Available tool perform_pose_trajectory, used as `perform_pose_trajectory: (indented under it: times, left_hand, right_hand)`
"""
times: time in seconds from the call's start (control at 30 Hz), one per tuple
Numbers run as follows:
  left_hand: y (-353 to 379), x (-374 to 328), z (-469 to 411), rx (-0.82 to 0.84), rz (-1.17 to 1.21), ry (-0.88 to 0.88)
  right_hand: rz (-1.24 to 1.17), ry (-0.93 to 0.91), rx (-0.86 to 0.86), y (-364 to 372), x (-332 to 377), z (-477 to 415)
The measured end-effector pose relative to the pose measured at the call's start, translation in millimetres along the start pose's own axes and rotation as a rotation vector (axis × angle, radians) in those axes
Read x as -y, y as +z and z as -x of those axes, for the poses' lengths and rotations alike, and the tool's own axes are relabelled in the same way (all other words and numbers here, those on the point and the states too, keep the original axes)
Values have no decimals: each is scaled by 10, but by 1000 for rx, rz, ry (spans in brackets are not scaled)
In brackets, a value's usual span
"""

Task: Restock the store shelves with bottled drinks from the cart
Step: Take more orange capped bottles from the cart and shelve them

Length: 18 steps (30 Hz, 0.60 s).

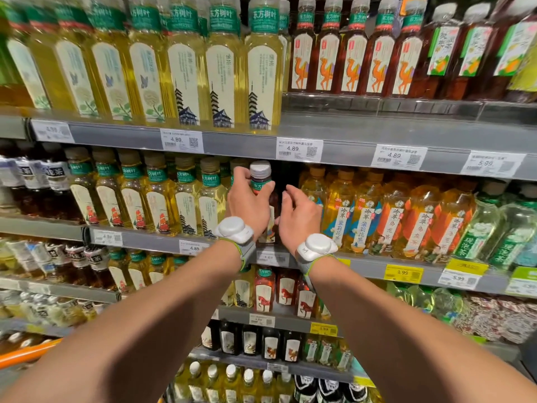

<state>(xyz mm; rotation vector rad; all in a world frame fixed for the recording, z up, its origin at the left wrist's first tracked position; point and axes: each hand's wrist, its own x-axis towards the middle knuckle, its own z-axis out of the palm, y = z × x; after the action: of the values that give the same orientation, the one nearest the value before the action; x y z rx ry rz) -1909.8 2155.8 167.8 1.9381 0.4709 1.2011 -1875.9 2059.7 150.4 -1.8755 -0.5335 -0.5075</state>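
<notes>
Mid-frame, the left hand [247, 200] grips a dark bottle [260, 173], setting it on the shelf [151, 242]. The right hand [299, 213] is loose and empty. It likely needs sliding deeper.

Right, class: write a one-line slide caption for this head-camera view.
Left hand grips a dark tea bottle at a gap on the shelf; right hand hovers open beside it.

A dark tea bottle [261, 177] with pale cap and green neck band sits upright at the shelf [151, 242] front edge, filling a gap.
</notes>
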Motion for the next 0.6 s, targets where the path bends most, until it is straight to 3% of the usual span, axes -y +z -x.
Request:
perform_pose_trajectory:
  times: [0.33,0.5,0.6]
  left_hand:
    - [-571,147,-145,-35,55,35]
    - [-745,274,-217,-37,27,-4]
    - [-805,366,-240,-16,23,-29]
  right_hand:
    - [1,130,-42,380,132,-192]
    - [139,294,88,545,216,-475]
    - [262,283,192,635,278,-627]
